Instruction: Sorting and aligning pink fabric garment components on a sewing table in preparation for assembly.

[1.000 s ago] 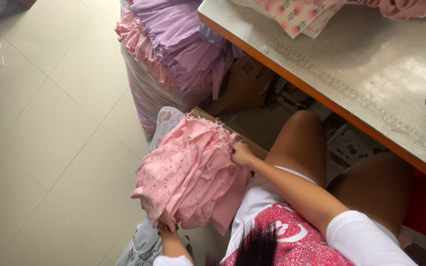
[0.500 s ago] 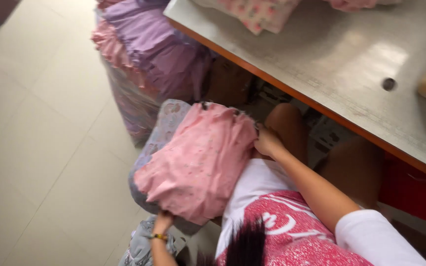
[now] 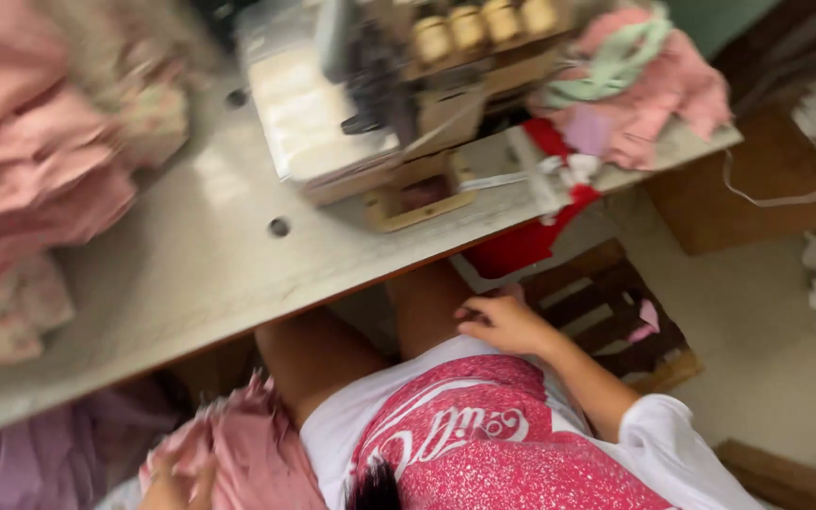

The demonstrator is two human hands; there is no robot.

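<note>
While the bundle of pink gathered fabric (image 3: 247,453) is gripped by the left hand (image 3: 177,482) at the lower left, its folds should be kept bunched together so none slip. The right hand (image 3: 507,324) is rested loose and empty on the thigh, below the grey table (image 3: 191,264). The bundle's long axis cannot be told.

Sitting blurred on a grey worktable (image 3: 181,274), a pale sewing machine (image 3: 370,104) with thread spools (image 3: 484,24) on top. Lying heaped at the table's left end, pink fabric (image 3: 30,170); piling up at its right end, pink and green scraps (image 3: 635,76). Showing beneath the table, a dark slatted treadle (image 3: 606,312).
</note>
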